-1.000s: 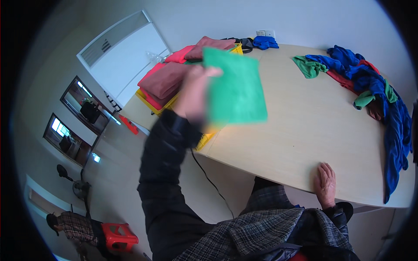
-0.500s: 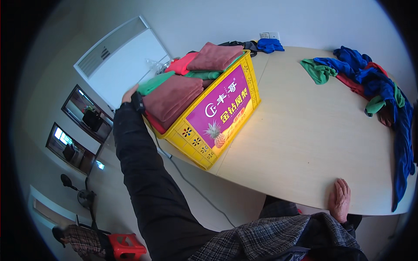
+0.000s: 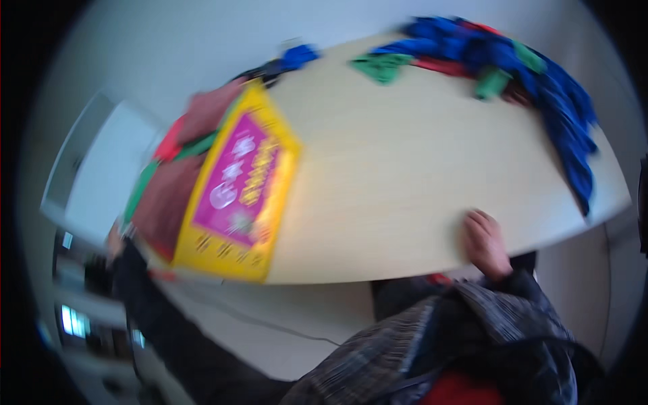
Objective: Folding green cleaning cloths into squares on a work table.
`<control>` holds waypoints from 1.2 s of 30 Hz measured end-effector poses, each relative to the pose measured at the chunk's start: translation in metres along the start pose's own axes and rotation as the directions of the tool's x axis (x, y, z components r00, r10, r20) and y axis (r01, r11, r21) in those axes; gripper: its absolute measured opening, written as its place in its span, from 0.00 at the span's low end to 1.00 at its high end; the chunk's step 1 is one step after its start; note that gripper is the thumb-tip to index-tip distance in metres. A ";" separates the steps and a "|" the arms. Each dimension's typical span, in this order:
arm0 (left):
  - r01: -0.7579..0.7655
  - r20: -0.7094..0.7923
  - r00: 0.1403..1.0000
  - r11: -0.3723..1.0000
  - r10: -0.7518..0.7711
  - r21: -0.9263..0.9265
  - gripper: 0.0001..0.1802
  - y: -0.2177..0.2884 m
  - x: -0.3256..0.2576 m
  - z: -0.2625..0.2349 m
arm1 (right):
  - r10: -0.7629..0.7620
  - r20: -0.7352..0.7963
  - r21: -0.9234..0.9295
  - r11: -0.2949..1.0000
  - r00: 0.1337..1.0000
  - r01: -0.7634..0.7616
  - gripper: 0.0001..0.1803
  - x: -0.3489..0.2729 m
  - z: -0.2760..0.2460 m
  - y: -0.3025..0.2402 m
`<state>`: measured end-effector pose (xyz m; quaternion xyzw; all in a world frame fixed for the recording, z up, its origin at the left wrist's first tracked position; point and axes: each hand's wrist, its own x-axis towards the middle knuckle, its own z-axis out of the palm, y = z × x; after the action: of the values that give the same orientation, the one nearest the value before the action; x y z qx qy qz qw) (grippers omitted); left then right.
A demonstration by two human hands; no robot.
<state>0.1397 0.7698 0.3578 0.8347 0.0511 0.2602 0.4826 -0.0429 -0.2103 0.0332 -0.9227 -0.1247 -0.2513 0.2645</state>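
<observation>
A yellow plastic crate (image 3: 283, 182) with a purple label on its side stands at the left of the table (image 3: 364, 155). Folded brown cloths (image 3: 169, 196), a red cloth (image 3: 170, 140) and green ones (image 3: 138, 192) fill it. My left hand (image 3: 116, 241) is at the crate's far left end, beside the cloths; blur hides its fingers. My right hand (image 3: 484, 243) rests on the tabletop by the near edge, its fingers stretched out with nothing held. The whole picture is smeared by motion.
A heap of blue (image 3: 540, 81), green and red cloths lies along the table's right side, with one blue end trailing near the edge. Behind the crate sit dark and blue cloths (image 3: 297, 57). A cable (image 3: 270, 324) runs below the table.
The view has swung to the right, so crate, table and cloth heap appear farther left and tilted differently. My left hand stays by the crate's end, my right on the table.
</observation>
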 end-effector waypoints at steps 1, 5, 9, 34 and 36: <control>0.282 0.132 0.957 0.940 -0.259 -0.192 0.26 0.040 0.007 -0.018 | 0.003 0.020 -0.018 1.000 1.000 -0.002 0.20 0.002 -0.009 0.002; 0.043 -0.402 0.916 0.998 -0.022 0.045 0.26 0.018 -0.082 0.059 | 0.134 0.118 -0.129 0.985 0.984 -0.119 0.22 0.012 -0.010 -0.010; -0.487 -0.291 0.768 0.815 0.571 0.313 0.18 0.201 -0.198 0.294 | 0.118 0.104 -0.088 0.990 0.987 -0.109 0.22 -0.011 -0.027 0.012; -0.647 0.558 0.646 0.762 0.520 0.038 0.08 0.163 -0.523 0.683 | 0.692 0.236 0.401 0.570 0.682 -0.717 0.21 0.159 -0.148 0.322; -0.651 0.575 0.644 0.756 0.505 0.066 0.09 0.157 -0.522 0.682 | 0.715 0.238 0.636 0.398 0.658 -0.662 0.24 0.190 -0.126 0.339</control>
<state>-0.0050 -0.0204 0.0160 0.9007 -0.3195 0.1550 0.2502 0.1898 -0.5420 0.0818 -0.7168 0.1946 -0.0895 0.6635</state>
